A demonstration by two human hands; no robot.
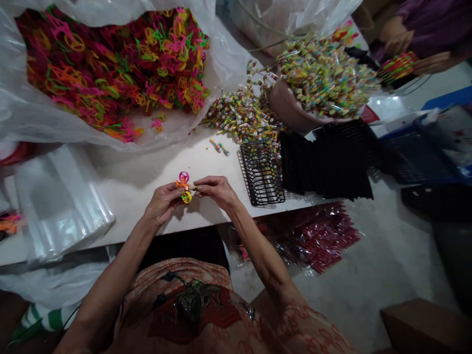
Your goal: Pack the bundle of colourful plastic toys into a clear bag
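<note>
My left hand (164, 201) is closed on a small plastic toy (186, 196) with orange, pink, green and yellow parts, including round loops. Pinched in my right hand (216, 189) is a small candy-filled tube (192, 187), its end meeting the toy. Both hands are above the white table (136, 182) near its front edge. Just beyond them lie a few loose candy tubes (220, 147). To the right of my right hand is a black plastic grid rack (262, 173). My fingers hide part of the toy and tube.
A large plastic bag (147, 140) of colourful toy parts lies open at the back left. Candy tubes are heaped beside a pink basin (291, 110). Black racks (328, 160) are stacked right, clear bags (66, 196) left. Another person's hand (396, 35) is at upper right.
</note>
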